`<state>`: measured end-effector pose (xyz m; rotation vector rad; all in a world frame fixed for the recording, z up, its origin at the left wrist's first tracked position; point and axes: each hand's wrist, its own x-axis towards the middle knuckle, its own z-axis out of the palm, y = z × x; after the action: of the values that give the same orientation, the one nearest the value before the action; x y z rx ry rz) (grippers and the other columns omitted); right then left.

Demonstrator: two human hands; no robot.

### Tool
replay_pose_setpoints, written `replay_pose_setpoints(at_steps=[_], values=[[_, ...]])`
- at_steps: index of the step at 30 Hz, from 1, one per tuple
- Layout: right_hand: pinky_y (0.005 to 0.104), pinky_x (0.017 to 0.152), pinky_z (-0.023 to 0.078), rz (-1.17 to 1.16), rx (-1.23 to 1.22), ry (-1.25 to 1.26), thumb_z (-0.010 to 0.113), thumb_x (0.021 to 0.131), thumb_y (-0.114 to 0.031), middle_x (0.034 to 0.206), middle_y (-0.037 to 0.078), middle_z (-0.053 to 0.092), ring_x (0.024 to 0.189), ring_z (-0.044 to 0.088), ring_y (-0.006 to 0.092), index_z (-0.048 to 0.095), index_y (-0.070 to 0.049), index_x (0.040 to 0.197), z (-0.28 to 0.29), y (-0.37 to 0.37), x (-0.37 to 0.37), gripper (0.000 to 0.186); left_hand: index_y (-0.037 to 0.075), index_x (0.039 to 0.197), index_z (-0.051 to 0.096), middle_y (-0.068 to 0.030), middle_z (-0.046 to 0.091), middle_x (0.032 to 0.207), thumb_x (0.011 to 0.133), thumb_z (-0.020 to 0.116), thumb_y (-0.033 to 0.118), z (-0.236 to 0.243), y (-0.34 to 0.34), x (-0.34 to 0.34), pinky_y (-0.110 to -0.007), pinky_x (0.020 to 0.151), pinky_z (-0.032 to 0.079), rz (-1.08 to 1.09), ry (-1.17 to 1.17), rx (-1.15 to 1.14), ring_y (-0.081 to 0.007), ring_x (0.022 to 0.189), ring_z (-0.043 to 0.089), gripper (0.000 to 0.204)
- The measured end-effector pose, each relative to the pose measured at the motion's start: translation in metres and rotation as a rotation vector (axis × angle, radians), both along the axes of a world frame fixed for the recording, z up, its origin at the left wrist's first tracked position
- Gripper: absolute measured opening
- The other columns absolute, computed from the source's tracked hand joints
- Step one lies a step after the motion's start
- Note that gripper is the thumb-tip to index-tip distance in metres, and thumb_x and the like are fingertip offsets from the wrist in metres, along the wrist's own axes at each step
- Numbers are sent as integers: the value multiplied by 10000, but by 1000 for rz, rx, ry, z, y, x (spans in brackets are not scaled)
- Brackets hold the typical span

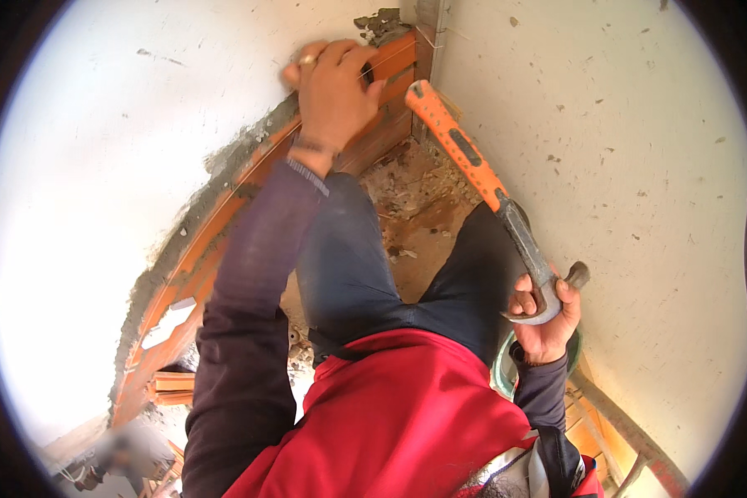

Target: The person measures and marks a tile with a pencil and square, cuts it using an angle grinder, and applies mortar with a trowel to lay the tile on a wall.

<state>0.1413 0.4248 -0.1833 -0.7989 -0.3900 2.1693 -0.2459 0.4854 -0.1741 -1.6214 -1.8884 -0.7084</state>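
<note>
My left hand reaches up to the top of a low orange brick wall near the corner. Its fingers are bent, spread and a little blurred over the top course. A small dark patch shows between thumb and forefinger; I cannot tell what it is. At lower right, my right hand is closed around the head of a claw hammer. The hammer's orange, black-spotted handle points up and to the left, away from my body. A thin string line runs along the wall's top edge by my left hand.
White plastered walls flank me. Grey mortar lines the brickwork, with a lump at the corner. Dirt and rubble cover the floor between my legs. Loose bricks lie lower left; a greenish bucket rim shows beside my right wrist.
</note>
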Motion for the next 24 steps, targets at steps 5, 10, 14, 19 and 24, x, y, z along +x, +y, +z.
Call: replay_pose_setpoints(at_steps=[5, 10, 14, 19, 24], values=[[306, 610, 513, 33, -361, 266, 611, 835, -348, 887, 140, 651, 662, 528, 141, 543, 25, 1230, -6, -32, -5, 547, 76, 1257, 497, -52, 564, 1211, 949, 569, 335, -42, -73, 71, -405, 902, 460, -488, -1817, -67, -171, 1099, 533, 408], [354, 643, 558, 122, -379, 132, 575, 901, -445, 976, 175, 624, 726, 578, 207, 471, 8, 1319, -18, -53, -8, 625, 168, 1105, 550, -15, 590, 921, 979, 493, 515, -41, -74, 144, -364, 763, 490, -702, -2528, 151, -162, 800, 575, 373], [399, 799, 518, 141, 254, -488, 649, 858, -477, 1136, 208, 562, 934, 578, 263, 385, 13, 1374, 1, -58, -12, 759, 199, 890, 486, 40, 447, 704, 986, 502, 506, -33, -70, 138, -291, 594, 391, -610, -2727, 274, -97, 583, 422, 323], [481, 1007, 426, 5, 1185, -1162, 843, 728, -387, 1319, 248, 485, 1210, 525, 353, 350, 5, 1395, 16, -62, -23, 917, 189, 843, 494, 51, 415, 682, 972, 548, 482, 12, -48, 125, -258, 552, 362, -499, -2703, 175, -77, 560, 396, 325], [398, 789, 521, 85, 1562, -1039, 783, 771, -86, 946, 160, 651, 915, 659, 336, 610, -33, 1111, 18, -26, -34, 385, 162, 943, 510, 24, 473, 755, 969, 557, 484, 23, -40, 136, -270, 552, 377, -481, -2534, -5, -96, 645, 445, 327]])
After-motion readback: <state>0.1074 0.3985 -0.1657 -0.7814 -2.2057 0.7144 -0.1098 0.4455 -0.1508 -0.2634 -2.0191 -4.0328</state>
